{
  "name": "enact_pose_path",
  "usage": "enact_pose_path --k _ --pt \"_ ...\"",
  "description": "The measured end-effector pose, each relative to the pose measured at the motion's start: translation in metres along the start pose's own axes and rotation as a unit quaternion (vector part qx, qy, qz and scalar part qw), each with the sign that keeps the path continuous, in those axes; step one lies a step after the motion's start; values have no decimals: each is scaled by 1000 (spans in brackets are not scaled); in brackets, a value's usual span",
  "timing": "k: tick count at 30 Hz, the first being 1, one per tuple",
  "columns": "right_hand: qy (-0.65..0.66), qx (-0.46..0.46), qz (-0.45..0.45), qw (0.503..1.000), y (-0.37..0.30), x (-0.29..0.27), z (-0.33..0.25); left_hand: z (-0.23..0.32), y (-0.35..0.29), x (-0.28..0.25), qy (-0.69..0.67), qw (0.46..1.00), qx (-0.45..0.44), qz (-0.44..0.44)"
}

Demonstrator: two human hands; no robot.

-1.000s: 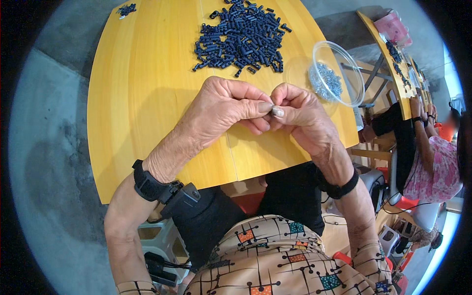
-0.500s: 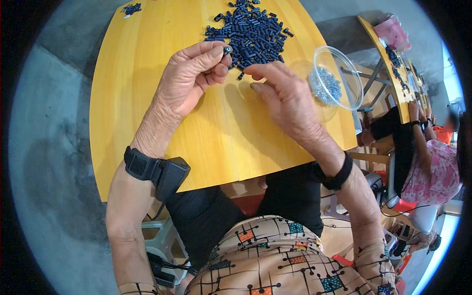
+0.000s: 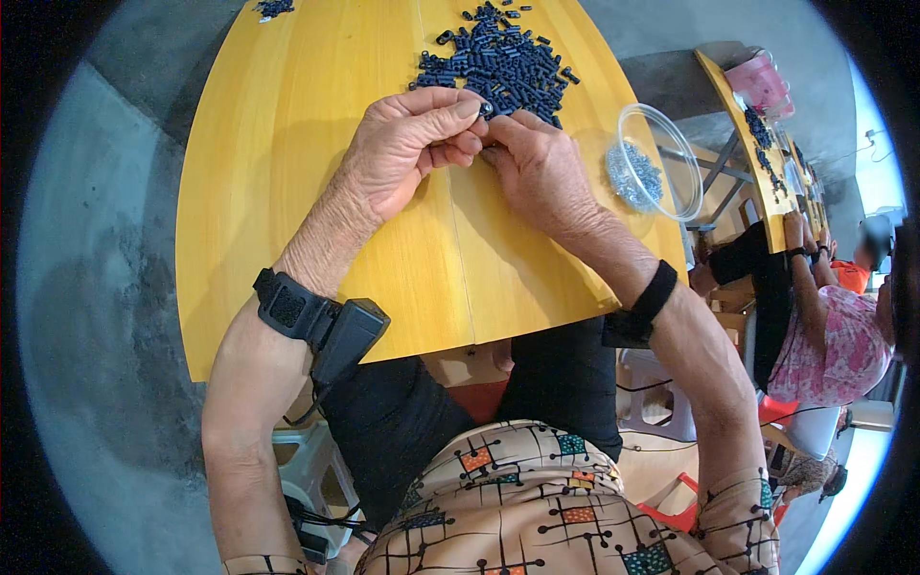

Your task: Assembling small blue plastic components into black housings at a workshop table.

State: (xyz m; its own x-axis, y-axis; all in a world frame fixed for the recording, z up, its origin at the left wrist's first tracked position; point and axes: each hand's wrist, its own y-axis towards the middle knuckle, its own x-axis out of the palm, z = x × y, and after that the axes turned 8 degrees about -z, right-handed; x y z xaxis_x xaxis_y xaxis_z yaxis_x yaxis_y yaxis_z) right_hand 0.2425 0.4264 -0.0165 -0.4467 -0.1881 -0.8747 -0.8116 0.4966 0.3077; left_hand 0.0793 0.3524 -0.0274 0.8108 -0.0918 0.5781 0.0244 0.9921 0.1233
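Observation:
Between thumb and forefinger, my left hand (image 3: 407, 144) pinches a small black tubular part (image 3: 486, 109); its round, shiny end faces up. My right hand (image 3: 546, 177) is closed beside it, with thumb and forefinger pressed together and their tips close to the part. Whatever those fingertips may hold is hidden. Just beyond both hands lies a heap of similar small black parts (image 3: 508, 62) on the yellow table (image 3: 287, 192). To the right of my right hand stands a clear round plastic tub (image 3: 697, 182) holding many small silvery pieces (image 3: 632, 174).
A smaller cluster of black parts (image 3: 274, 8) lies at the table's far left. On the right, another table (image 3: 743, 144) carries black parts and a pink container (image 3: 759, 84). A person in a pink patterned top (image 3: 832, 350) sits at it.
My right hand has come in to the left, and its fingertips now meet at the part in my left hand. The left hand appears slightly farther right, still pinching the part.

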Motion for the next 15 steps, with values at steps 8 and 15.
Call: enact_pose_path --k 8,15 --pt "141 71 -11 987 -31 -15 -12 -2 -3 12 29 999 -23 -1" --pt "587 254 17 768 -47 -52 -39 -3 -7 27 40 997 -61 3"
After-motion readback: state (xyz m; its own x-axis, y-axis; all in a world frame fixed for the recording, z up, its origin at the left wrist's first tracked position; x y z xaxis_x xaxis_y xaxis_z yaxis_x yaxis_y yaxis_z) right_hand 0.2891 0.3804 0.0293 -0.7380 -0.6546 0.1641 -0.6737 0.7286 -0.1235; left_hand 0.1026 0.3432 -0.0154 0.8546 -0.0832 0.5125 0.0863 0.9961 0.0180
